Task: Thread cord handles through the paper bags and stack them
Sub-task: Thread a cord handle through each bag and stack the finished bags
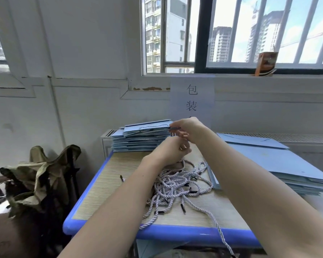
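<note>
A stack of flat light-blue paper bags (138,140) lies at the far left of the table; the top bag (147,127) has a white cord handle across it. My right hand (189,129) is at that bag's right edge, pinching its edge and a dark cord tip. Just below it, my left hand (171,149) has its fingers curled; what it holds is hidden. A tangle of white twisted cords with black tips (175,183) lies mid-table. A second pile of flat blue bags (268,161) sits on the right.
The wooden table has a blue rim (175,233). One cord (220,233) trails over the front edge. A camouflage folding chair (45,174) stands at the left. A paper sign (192,99) hangs on the wall, and an orange carton (266,64) stands on the sill.
</note>
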`<state>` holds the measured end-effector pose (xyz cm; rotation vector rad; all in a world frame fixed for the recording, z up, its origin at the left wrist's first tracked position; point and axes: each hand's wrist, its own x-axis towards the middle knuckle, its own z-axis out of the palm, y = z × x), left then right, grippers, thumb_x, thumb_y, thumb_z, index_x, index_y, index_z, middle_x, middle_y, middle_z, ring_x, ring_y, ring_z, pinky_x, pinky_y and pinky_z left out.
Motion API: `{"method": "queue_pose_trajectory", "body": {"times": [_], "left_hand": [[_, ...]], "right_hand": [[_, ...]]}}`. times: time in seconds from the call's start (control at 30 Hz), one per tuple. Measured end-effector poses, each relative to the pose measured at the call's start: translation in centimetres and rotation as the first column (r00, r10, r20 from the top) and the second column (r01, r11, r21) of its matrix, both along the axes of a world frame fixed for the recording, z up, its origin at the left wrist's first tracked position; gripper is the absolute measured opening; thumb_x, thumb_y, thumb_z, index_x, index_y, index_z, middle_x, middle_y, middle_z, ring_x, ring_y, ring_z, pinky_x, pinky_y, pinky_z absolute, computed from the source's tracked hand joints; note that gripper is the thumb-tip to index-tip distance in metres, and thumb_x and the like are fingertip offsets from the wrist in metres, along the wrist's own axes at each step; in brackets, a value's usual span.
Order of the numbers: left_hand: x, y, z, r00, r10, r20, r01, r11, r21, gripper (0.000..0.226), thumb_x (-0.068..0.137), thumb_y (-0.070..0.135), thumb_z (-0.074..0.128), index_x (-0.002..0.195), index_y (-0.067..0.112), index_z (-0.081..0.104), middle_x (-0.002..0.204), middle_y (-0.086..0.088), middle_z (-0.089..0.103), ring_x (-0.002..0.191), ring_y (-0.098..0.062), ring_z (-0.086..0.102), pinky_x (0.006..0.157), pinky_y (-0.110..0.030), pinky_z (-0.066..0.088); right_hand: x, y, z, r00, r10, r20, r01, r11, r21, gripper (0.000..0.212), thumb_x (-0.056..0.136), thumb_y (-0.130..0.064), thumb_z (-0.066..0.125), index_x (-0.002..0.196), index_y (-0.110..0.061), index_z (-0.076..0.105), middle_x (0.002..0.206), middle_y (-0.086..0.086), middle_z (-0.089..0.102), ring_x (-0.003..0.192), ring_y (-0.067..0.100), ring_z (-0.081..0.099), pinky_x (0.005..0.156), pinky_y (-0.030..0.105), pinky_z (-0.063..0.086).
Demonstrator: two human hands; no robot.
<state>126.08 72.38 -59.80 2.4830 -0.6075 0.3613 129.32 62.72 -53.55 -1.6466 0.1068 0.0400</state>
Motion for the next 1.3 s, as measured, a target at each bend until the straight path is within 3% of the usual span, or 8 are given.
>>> {"method": "queue_pose_trajectory", "body": {"times": [0.13, 0.33, 0.57, 0.73, 0.8, 0.93, 1.13, 1.3], "left_hand": [[0.2, 0.6, 0.4, 0.999, 0.045, 0.020, -0.046, 0.998, 0.037, 0.017, 0.093, 0.028, 0.066, 0.097, 0.013, 0.073, 0.095, -0.006, 0.071, 0.092, -0.024, 0.065, 0.086, -0.036, 0.051], [0.6, 1.4, 0.5, 0.994, 0.110, -0.017, -0.109, 0.992, 0.065, 0.023, 0.092, 0.031, 0.066, 0.106, 0.013, 0.071, 0.102, -0.005, 0.071, 0.096, -0.023, 0.064, 0.090, -0.037, 0.052], [0.9, 1.3, 0.3, 0.995, 0.104, 0.012, -0.104, 0.993, 0.054, 0.019, 0.091, 0.026, 0.066, 0.102, 0.012, 0.072, 0.104, -0.005, 0.072, 0.099, -0.022, 0.064, 0.091, -0.034, 0.051], [0.9, 1.3, 0.1, 0.993, 0.115, 0.024, -0.117, 0.991, 0.064, 0.021, 0.093, 0.032, 0.065, 0.105, 0.015, 0.069, 0.104, -0.006, 0.069, 0.097, -0.024, 0.063, 0.089, -0.038, 0.051], [0.9, 1.1, 0.1, 0.994, 0.099, 0.038, -0.101, 0.994, 0.046, 0.020, 0.092, 0.032, 0.066, 0.103, 0.016, 0.070, 0.102, -0.005, 0.069, 0.093, -0.022, 0.064, 0.087, -0.038, 0.053], [0.4, 0.5, 0.1, 0.998, 0.037, 0.042, -0.039, 0.998, 0.041, 0.019, 0.092, 0.031, 0.067, 0.099, 0.015, 0.074, 0.091, -0.002, 0.069, 0.087, -0.020, 0.065, 0.084, -0.038, 0.055], [-0.2, 0.0, 0.1, 0.999, -0.025, 0.034, 0.023, 0.999, 0.036, 0.019, 0.093, 0.029, 0.067, 0.100, 0.013, 0.074, 0.089, 0.000, 0.069, 0.085, -0.016, 0.065, 0.084, -0.039, 0.056], [-0.1, 0.2, 0.2, 0.999, -0.021, 0.027, 0.021, 1.000, 0.011, 0.019, 0.093, 0.029, 0.067, 0.101, 0.013, 0.074, 0.088, 0.001, 0.070, 0.083, -0.013, 0.065, 0.084, -0.037, 0.056]], "right_hand": [[0.4, 0.1, 0.0, 0.995, -0.006, 0.098, 0.017, 0.994, -0.109, 0.026, 0.077, -0.018, 0.085, 0.088, 0.000, 0.069, 0.090, 0.017, 0.076, 0.043, 0.011, 0.045, 0.045, 0.023, 0.036], [0.8, 0.6, -0.6, 0.985, 0.005, 0.174, 0.091, 0.838, -0.539, 0.040, 0.078, -0.044, 0.083, 0.080, -0.007, 0.068, 0.073, 0.002, 0.068, 0.065, 0.015, 0.058, 0.065, 0.029, 0.048], [0.6, 0.5, -1.7, 0.994, 0.026, 0.103, 0.036, 0.827, -0.561, 0.047, 0.075, -0.046, 0.084, 0.085, -0.007, 0.059, 0.069, 0.005, 0.054, 0.057, 0.017, 0.046, 0.049, 0.028, 0.037], [0.2, -1.1, -2.2, 0.961, -0.010, 0.277, 0.179, 0.786, -0.592, 0.033, 0.088, -0.032, 0.066, 0.085, 0.001, 0.070, 0.074, 0.009, 0.064, 0.076, 0.026, 0.058, 0.069, 0.034, 0.048], [-0.4, -2.6, -2.4, 0.949, -0.047, 0.311, 0.259, 0.677, -0.689, 0.029, 0.089, -0.027, 0.060, 0.097, -0.001, 0.069, 0.093, 0.013, 0.070, 0.091, 0.030, 0.062, 0.080, 0.036, 0.050], [-2.3, -6.1, -3.0, 0.970, -0.169, 0.173, 0.210, 0.232, -0.950, 0.044, 0.090, -0.030, 0.055, 0.130, -0.012, 0.050, 0.139, 0.021, 0.049, 0.131, 0.041, 0.043, 0.111, 0.051, 0.031], [-3.2, -8.4, -4.2, 0.975, -0.222, 0.012, 0.065, 0.232, -0.970, 0.064, 0.092, -0.040, 0.056, 0.147, -0.014, 0.036, 0.146, 0.014, 0.048, 0.133, 0.039, 0.045, 0.109, 0.057, 0.037], [-4.3, -8.2, -3.1, 0.991, -0.094, 0.100, 0.118, 0.214, -0.970, 0.012, 0.085, -0.016, 0.054, 0.080, -0.013, 0.043, 0.100, 0.009, 0.058, 0.095, 0.032, 0.053, 0.080, 0.034, 0.046]]}}
